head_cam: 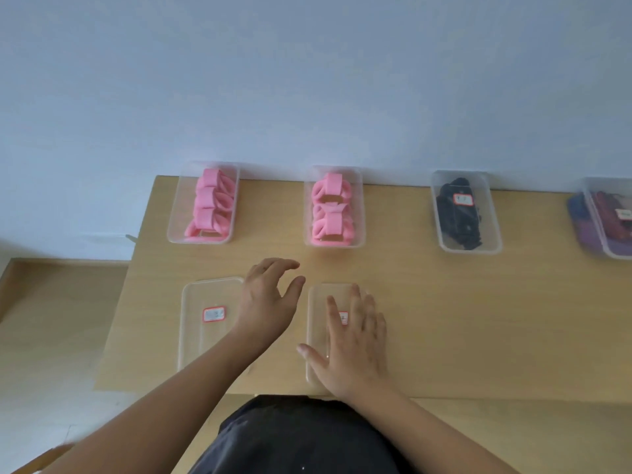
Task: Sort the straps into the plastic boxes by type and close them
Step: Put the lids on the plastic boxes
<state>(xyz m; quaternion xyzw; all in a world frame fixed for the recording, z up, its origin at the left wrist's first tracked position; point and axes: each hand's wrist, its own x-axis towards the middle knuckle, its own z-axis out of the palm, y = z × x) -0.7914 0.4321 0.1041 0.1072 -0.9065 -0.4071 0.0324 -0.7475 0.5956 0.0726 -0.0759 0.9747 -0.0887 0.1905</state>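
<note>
Closest to me, past the dark cloth of my lap, my right hand lies flat, palm down with fingers spread straight, on the right lid near the front edge of the counter; it presses rather than grips. My left hand hovers just beside it, fingers loosely curved and holding nothing, over the gap between that lid and the left lid, which also lies flat near the front edge. Along the back edge stand two uncovered boxes, the left box and the middle box, each filled with pink straps. Further right, a box of black straps looks already lidded, and another box is cut off at the right. I judge the lids thin, light, bendy and slick, awkward to lift from flat, so I'd slide one over the front edge or pinch a corner rim, not the middle. The straps look soft and springy and may push back, so I'd press the rim down at the corners.
</note>
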